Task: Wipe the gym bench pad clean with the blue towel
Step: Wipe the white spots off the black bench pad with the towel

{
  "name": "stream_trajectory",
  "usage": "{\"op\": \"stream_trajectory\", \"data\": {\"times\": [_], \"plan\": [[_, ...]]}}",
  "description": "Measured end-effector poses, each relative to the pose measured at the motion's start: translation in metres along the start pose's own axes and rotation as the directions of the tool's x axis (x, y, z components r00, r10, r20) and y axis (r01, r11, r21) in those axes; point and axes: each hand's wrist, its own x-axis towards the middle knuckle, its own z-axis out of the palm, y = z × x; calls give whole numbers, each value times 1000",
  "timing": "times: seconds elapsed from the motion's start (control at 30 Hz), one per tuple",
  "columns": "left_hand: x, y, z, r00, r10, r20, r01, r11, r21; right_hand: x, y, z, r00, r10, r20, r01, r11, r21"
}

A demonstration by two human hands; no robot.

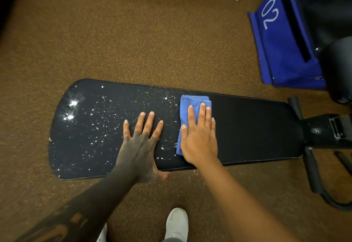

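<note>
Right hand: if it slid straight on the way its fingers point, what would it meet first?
The right hand lies flat on the blue towel, fingers aimed at the far edge of the bench pad. It would cross the towel's front fold, then bare pad, then that edge; nothing else blocks it.

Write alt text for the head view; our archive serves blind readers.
A right hand presses a folded blue towel flat on a black gym bench pad, while the left hand rests beside it. White droplets speckle the pad's left half.

Right hand flat on blue towel, bench pad (droplets left).
</note>
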Motion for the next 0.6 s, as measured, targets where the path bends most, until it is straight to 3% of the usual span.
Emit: {"op": "stream_trajectory", "data": {"times": [0.2, 0.43, 0.53, 0.6], "plan": [[0, 1, 1, 1000, -1, 4, 1, 1000, -16, -19, 3, 0, 995, -86, 41, 86, 996, -1], [0, -2, 2, 1000, -12, 17, 12, 1000, 11, 56, -16, -12, 997, 69, -17, -69, 997, 19], [0, -2, 2, 1000, -14, 23, 13, 1000, 5, 40, -18, -9, 994, -112, -19, 112, 994, 0], [0, -2, 1, 999, -16, 30, 16, 1000, -4, 47, -7, -11, 994, -111, -24, 111, 994, -4]]}}
